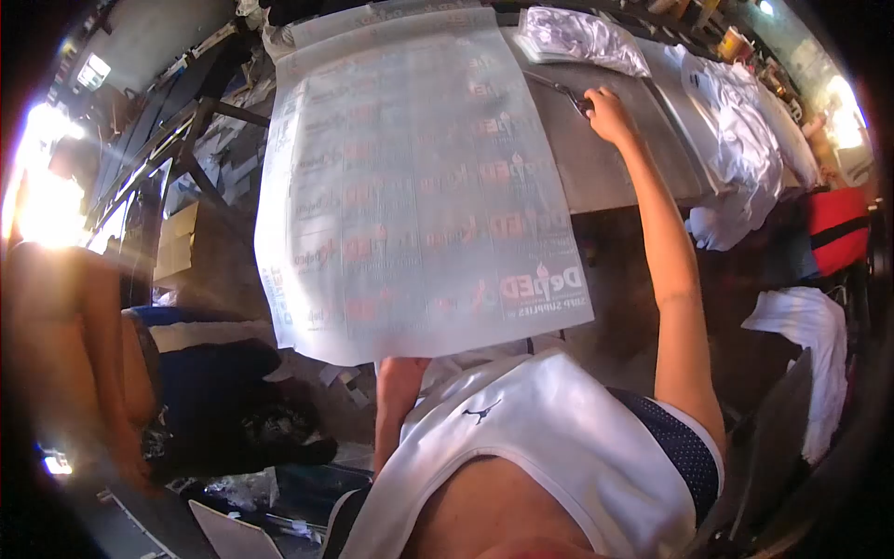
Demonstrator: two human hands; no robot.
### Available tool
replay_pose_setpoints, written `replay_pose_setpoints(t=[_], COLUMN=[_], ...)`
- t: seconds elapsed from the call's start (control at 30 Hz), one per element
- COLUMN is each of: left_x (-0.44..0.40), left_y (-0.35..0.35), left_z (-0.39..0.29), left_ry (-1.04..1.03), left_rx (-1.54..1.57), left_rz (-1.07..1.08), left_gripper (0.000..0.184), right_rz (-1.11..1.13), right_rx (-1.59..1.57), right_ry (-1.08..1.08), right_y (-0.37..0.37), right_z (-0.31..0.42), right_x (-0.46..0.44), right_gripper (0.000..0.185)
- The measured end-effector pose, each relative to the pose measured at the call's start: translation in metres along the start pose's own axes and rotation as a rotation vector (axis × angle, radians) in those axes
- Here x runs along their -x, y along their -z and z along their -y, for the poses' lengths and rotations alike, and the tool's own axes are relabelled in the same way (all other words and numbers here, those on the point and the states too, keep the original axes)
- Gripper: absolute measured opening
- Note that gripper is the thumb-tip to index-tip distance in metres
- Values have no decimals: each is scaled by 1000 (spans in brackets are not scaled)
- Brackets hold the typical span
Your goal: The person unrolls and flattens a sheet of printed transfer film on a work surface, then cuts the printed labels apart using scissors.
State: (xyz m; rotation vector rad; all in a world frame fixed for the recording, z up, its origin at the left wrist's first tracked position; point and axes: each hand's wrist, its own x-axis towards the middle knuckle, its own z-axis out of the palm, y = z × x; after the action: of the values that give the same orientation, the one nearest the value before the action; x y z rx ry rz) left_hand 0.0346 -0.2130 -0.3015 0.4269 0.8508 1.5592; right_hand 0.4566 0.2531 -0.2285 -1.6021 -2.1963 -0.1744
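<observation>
A large translucent plastic sheet (410, 186) with faint repeated red and white print hangs from the table toward my body. On the table to its right, my right hand (609, 115) is closed around the handles of a pair of scissors (563, 90). The blades point to the upper left, close to the sheet's right edge. My left forearm (399, 391) reaches under the sheet's lower edge. The sheet hides my left hand, so its fingers and anything in them cannot be seen.
A plastic-wrapped white bundle (582, 42) lies on the table (605, 172) at the back. White cloth (736, 121) is heaped on the right. A cardboard box (177, 244) stands left, and another person's bare limb (70, 345) is at the left edge.
</observation>
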Motion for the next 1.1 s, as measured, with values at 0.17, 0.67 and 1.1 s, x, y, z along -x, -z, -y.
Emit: replay_pose_setpoints(t=[0.17,0.67,1.1], left_x=[-7,-23,-43], left_y=[4,-64,-81], left_z=[17,9,37], left_ry=[175,322,391], left_rx=[-246,-411,98], left_rz=[-64,162,410], left_gripper=[45,46,64], right_rz=[168,212,-76], right_rx=[47,-173,-1933], right_ry=[-34,-195,-364], right_y=[39,32,121], right_z=[17,-33,96], right_x=[3,56,231], right_gripper=[27,18,29])
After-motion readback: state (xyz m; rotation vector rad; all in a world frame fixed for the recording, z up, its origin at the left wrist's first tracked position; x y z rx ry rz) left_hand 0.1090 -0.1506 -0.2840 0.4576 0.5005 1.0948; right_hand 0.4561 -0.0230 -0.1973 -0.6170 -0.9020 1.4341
